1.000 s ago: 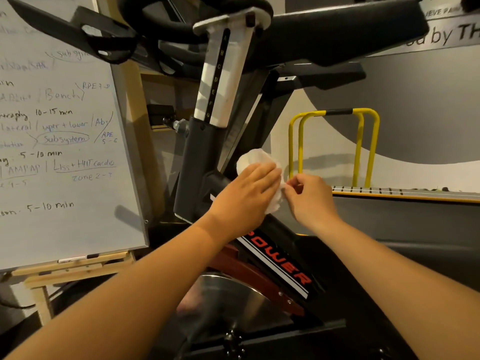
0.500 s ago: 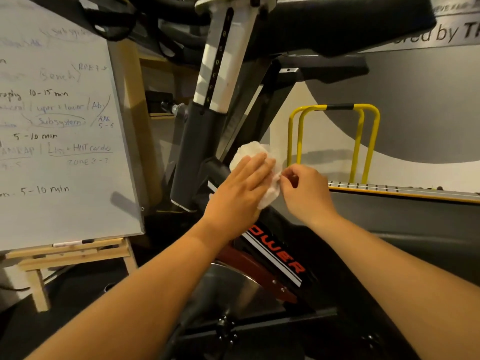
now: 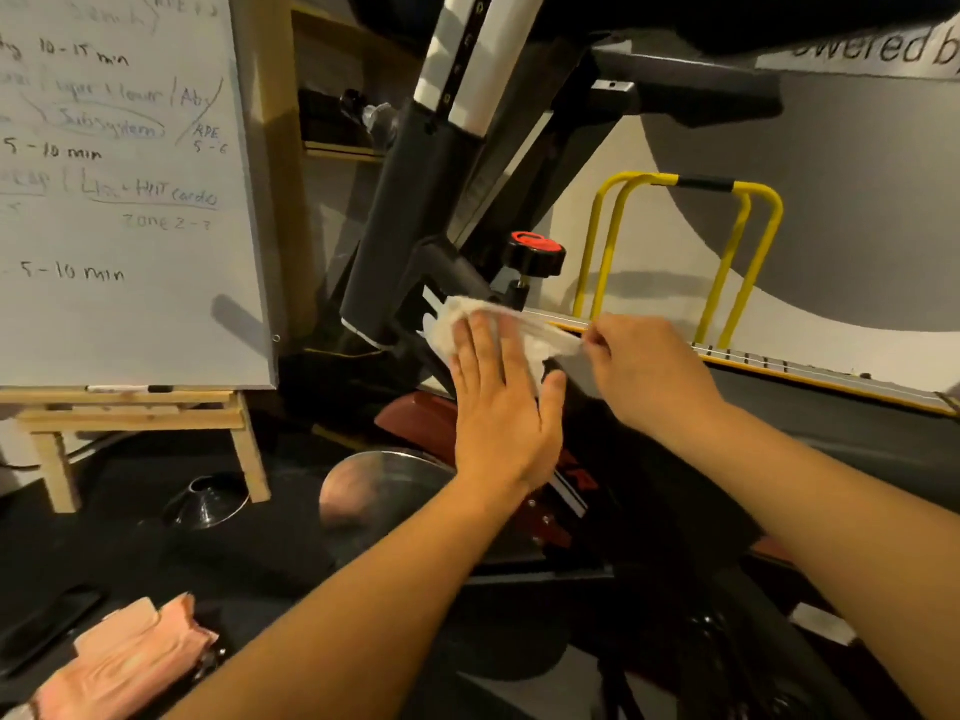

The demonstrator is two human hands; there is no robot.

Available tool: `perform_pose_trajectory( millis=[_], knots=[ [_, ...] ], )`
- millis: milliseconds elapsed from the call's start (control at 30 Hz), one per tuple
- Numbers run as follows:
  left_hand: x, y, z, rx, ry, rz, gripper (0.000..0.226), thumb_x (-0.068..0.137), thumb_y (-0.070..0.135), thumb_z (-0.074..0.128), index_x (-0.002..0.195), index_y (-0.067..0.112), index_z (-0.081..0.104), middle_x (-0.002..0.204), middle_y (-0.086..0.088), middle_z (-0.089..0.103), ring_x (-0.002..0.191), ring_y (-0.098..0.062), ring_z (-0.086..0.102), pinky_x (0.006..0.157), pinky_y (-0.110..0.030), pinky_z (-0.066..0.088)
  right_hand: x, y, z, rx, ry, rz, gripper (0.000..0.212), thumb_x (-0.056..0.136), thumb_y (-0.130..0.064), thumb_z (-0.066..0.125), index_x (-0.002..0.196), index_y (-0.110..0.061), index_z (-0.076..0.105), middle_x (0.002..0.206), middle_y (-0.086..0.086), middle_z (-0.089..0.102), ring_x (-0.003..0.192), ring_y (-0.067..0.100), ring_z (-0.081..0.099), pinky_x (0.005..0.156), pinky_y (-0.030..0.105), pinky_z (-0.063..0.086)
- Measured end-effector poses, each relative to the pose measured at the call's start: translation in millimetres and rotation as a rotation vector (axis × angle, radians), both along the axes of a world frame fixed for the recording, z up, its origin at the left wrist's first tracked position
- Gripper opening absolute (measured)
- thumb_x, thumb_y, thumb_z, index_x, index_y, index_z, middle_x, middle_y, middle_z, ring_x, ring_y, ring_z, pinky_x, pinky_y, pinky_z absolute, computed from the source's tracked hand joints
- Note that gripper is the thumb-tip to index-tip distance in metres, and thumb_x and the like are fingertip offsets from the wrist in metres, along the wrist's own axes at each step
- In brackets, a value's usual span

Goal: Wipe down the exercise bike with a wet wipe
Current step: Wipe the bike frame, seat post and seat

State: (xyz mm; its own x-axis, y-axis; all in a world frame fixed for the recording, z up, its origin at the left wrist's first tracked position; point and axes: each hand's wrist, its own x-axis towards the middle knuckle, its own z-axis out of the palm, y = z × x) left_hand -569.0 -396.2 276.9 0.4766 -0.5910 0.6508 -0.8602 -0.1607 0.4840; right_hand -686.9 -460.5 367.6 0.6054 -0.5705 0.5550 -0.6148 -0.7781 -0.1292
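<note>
The black exercise bike (image 3: 415,200) fills the middle of the view, with a white adjustable post, a red-capped black knob (image 3: 536,253) and a silver flywheel (image 3: 379,485) low down. A white wet wipe (image 3: 524,332) lies stretched across the sloping frame tube just below the knob. My left hand (image 3: 498,402) lies flat with fingers spread, pressing the wipe's left part against the frame. My right hand (image 3: 644,366) pinches the wipe's right end and holds it taut. The frame lettering is mostly hidden under my left hand.
A whiteboard (image 3: 119,189) on a wooden easel (image 3: 140,423) stands close on the left. A yellow rail (image 3: 675,252) stands behind the bike by the grey wall. A pink wipe packet (image 3: 119,662) and a small dark cone (image 3: 205,498) lie on the black floor.
The view has tilted down. My left hand slid lower along the frame and flattened out. My right hand pulled the wipe's end to the right, stretching it, and the red knob came into sight.
</note>
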Motion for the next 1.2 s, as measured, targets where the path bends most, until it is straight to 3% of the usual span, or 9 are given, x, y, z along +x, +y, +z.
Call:
perform_pose_trajectory(
  millis=[167, 300, 467, 567, 633, 733, 867, 1000, 1200],
  knots=[
    [-16.0, 1.8, -36.9, 0.178, -0.081, -0.087, 0.071, 0.097, 0.057, 0.011, 0.146, 0.03, -0.032, 0.145, -0.013, -0.048, 0.135, -0.028, -0.048, 0.117, -0.048, -0.021, 7.9, 11.3, 7.2, -0.141, -0.249, 0.193, 0.021, 0.095, -0.016, 0.052, 0.112, -0.013, 0.064, 0.101, 0.005, 0.067, 0.09, 0.021, 0.061, 0.08, 0.037, 0.052],
    [36.4, 23.9, -59.4, 0.312, -0.048, -0.006, 0.081, 0.093, 0.066, 0.012, 0.143, 0.026, -0.038, 0.158, -0.022, -0.025, 0.142, -0.031, -0.036, 0.118, -0.052, -0.016, 0.1, 19.7, -6.2, -0.392, -0.079, 0.442, 0.031, 0.091, -0.008, 0.05, 0.119, -0.003, 0.063, 0.112, 0.014, 0.065, 0.104, 0.027, 0.061, 0.091, 0.04, 0.051],
    [51.5, 37.5, -35.4, 0.175, -0.212, -0.15, 0.076, 0.1, 0.052, 0.02, 0.156, 0.002, 0.005, 0.162, -0.026, 0.003, 0.15, -0.041, -0.01, 0.122, -0.055, -0.001, 38.0, 39.6, -27.6, -0.661, 0.299, 0.76, 0.042, 0.095, -0.012, 0.044, 0.133, 0.006, 0.053, 0.138, 0.024, 0.052, 0.132, 0.034, 0.047, 0.109, 0.043, 0.041],
    [49.0, 37.5, -24.6, 0.09, -0.185, -0.218, 0.059, 0.088, 0.022, 0.051, 0.123, -0.025, 0.048, 0.125, -0.045, 0.049, 0.119, -0.06, 0.046, 0.102, -0.061, 0.037, 63.2, 36.8, -30.4, -0.638, 0.354, 0.693, 0.045, 0.098, -0.019, 0.038, 0.137, 0.001, 0.049, 0.144, 0.023, 0.046, 0.137, 0.035, 0.04, 0.113, 0.048, 0.035],
    [48.8, 40.5, -20.3, 0.149, -0.224, -0.233, 0.051, 0.078, 0.009, 0.066, 0.115, -0.024, 0.054, 0.115, -0.043, 0.056, 0.107, -0.058, 0.054, 0.093, -0.059, 0.044, 74.1, 31.1, -34.5, -0.518, 0.402, 0.618, 0.051, 0.099, -0.031, 0.034, 0.144, -0.007, 0.042, 0.15, 0.015, 0.041, 0.142, 0.029, 0.034, 0.117, 0.047, 0.027],
    [61.1, 49.4, -11.7, 0.179, -0.217, -0.333, 0.059, 0.083, 0.021, 0.053, 0.132, -0.012, 0.05, 0.137, -0.031, 0.05, 0.129, -0.045, 0.047, 0.11, -0.046, 0.035, 79.4, 20.9, -37.5, -0.513, 0.545, 0.569, 0.056, 0.1, -0.043, 0.032, 0.147, -0.014, 0.039, 0.152, 0.007, 0.04, 0.145, 0.023, 0.025, 0.12, 0.043, 0.015],
    [90.8, 70.8, -17.1, 0.055, -0.278, -0.373, 0.039, 0.092, 0.018, 0.057, 0.131, 0.014, 0.058, 0.147, -0.012, 0.041, 0.118, -0.017, 0.053, 0.101, -0.024, 0.044, 84.2, 9.9, -19.3, -0.647, 0.624, 0.476, 0.06, 0.101, -0.049, 0.021, 0.152, -0.017, 0.028, 0.158, 0.008, 0.028, 0.148, 0.024, 0.017, 0.12, 0.044, 0.013],
    [118.8, 88.6, -50.8, 0.193, -0.339, -0.123, 0.076, 0.094, 0.029, 0.056, 0.156, 0.034, 0.013, 0.165, 0.001, -0.014, 0.151, -0.02, -0.017, 0.123, -0.049, 0.0, 101.3, -0.5, -13.7, -0.959, 0.787, 0.354, 0.063, 0.095, -0.039, 0.016, 0.151, -0.012, 0.03, 0.158, 0.014, 0.022, 0.148, 0.033, 0.013, 0.12, 0.048, 0.004],
    [143.1, 74.6, -18.2, 0.099, -0.267, 0.163, 0.072, 0.1, 0.048, 0.037, 0.158, 0.028, 0.0, 0.164, -0.007, -0.016, 0.15, -0.029, -0.019, 0.12, -0.057, -0.003, 129.9, 12.4, -26.3, -1.052, 0.783, 0.136, 0.066, 0.1, -0.046, 0.006, 0.152, -0.01, -0.014, 0.156, 0.017, -0.025, 0.142, 0.04, -0.027, 0.113, 0.055, -0.02]
  ],
)
